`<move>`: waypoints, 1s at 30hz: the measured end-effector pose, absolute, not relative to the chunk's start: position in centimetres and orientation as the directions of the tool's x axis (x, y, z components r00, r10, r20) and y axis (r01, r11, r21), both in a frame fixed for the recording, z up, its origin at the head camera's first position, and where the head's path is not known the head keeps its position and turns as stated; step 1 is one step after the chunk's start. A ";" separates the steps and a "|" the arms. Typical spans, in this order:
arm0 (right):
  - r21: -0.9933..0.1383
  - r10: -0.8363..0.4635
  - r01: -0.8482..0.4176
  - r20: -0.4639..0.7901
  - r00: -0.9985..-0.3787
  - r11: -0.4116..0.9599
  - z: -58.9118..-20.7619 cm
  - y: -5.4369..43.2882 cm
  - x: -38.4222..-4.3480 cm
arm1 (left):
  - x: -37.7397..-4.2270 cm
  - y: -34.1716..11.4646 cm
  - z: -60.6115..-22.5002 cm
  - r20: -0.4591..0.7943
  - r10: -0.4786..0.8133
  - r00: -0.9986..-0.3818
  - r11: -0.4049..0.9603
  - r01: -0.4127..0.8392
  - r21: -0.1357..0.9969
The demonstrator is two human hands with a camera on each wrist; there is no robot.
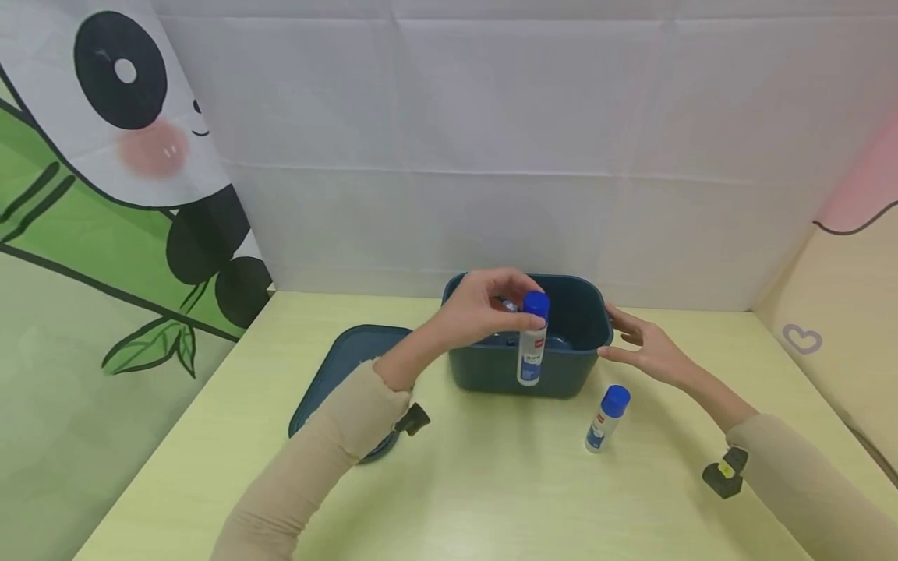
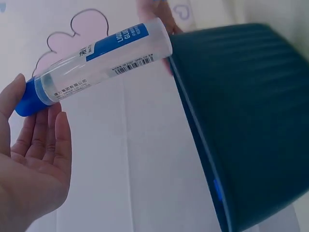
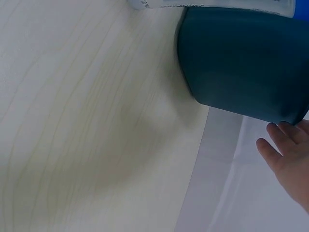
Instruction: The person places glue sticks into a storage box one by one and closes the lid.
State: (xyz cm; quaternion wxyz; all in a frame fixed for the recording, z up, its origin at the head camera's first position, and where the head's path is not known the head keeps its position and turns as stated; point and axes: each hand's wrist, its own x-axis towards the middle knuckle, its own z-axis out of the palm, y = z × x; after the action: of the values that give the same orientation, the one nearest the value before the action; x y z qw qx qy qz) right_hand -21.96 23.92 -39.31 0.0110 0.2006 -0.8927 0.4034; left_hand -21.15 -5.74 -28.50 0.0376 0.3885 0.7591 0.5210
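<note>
My left hand [image 1: 480, 308] pinches the blue cap of a liquid glue bottle [image 1: 531, 358], which hangs upright in front of the dark teal bin [image 1: 522, 372]. In the left wrist view the thumb and fingers of my left hand [image 2: 41, 159] meet around that cap, and the label of the glue bottle [image 2: 113, 50] is readable. At the bin's right end, my right hand [image 1: 648, 351] touches the rim with extended fingers. A second glue bottle [image 1: 607, 419], also blue-capped, stands on the table near the right hand.
A flat dark teal lid [image 1: 358, 358] lies on the table [image 1: 449, 491] left of the bin, partly behind the left sleeve. Some items with blue parts sit inside the bin, mostly hidden. A white cloth wall [image 1: 421, 218] rises behind.
</note>
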 end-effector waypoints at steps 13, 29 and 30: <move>-0.715 -0.361 -0.372 0.177 -0.916 0.592 -39.1 23.9 -21.8 | -26.3 -3.7 -28.4 0.383 0.526 -0.759 0.256 0.571 0.780; -0.728 -0.368 -0.383 0.191 -0.910 0.569 -39.3 23.8 -21.9 | -28.2 -3.9 -35.3 0.180 0.555 -0.812 0.448 0.474 0.758; -0.728 -0.368 -0.384 0.192 -0.910 0.568 -39.3 23.8 -21.9 | -28.3 -3.9 -35.4 0.173 0.563 -0.808 0.449 0.475 0.757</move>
State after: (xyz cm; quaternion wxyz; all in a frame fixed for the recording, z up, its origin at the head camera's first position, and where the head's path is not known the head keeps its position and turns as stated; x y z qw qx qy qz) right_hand -21.87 23.82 -39.26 0.0092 0.2123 -0.8855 0.4132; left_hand -28.25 -3.94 -35.39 0.0518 0.3054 0.8496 0.4269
